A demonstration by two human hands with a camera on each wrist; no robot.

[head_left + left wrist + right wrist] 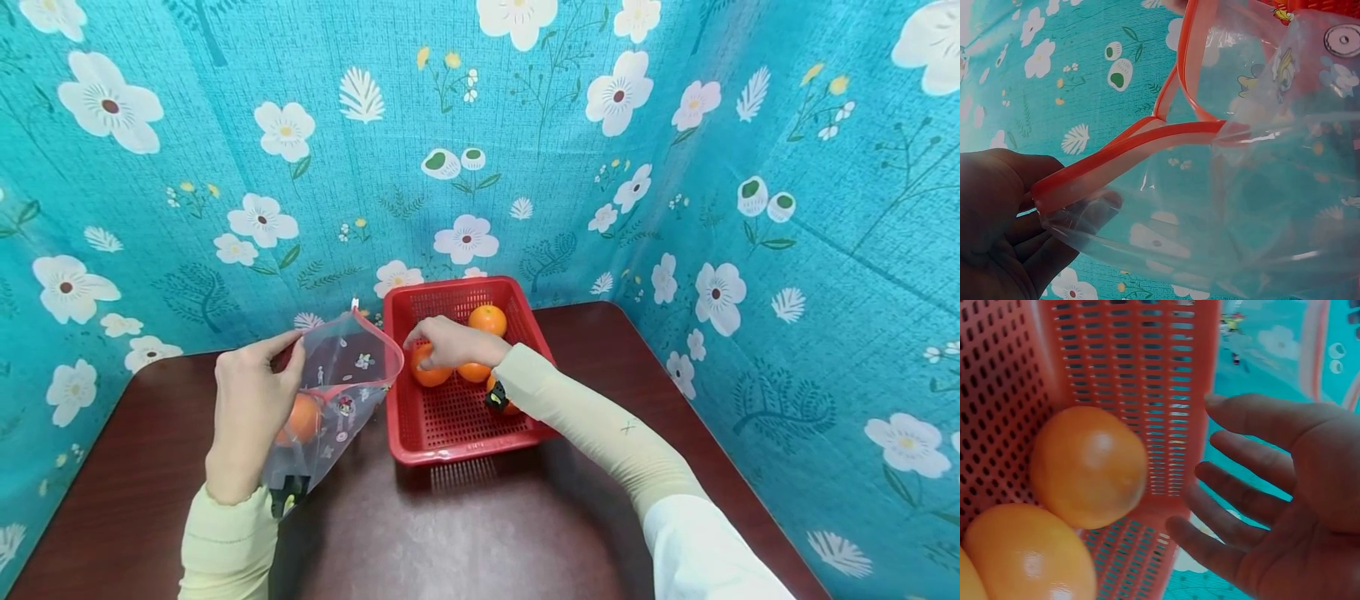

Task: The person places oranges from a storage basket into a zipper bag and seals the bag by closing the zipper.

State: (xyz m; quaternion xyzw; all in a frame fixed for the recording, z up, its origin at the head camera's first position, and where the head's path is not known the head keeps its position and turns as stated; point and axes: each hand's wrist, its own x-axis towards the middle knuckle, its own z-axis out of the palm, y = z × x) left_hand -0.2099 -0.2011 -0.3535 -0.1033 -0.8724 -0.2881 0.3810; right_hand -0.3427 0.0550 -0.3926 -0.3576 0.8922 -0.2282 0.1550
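Note:
My left hand (251, 392) pinches one end of the pink-red zip edge of a clear plastic zip bag (341, 425) printed with small cartoon figures. The bag's mouth gapes toward the basket, and an orange (302, 417) lies inside it. Over the left side of a red slotted plastic basket (457, 454), my right hand (453, 342) hangs with fingers apart and loosely bent, holding nothing. Just beneath it sits an orange (430, 372). Another orange (488, 319) lies farther back, with more beside it, partly hidden by my right hand and forearm.
The basket stands at the back of a dark brown table (465, 533), close to a blue flowered cloth (337, 208) hanging behind. The same cloth also hangs along the right side. The bag's open mouth is right beside the basket's left rim.

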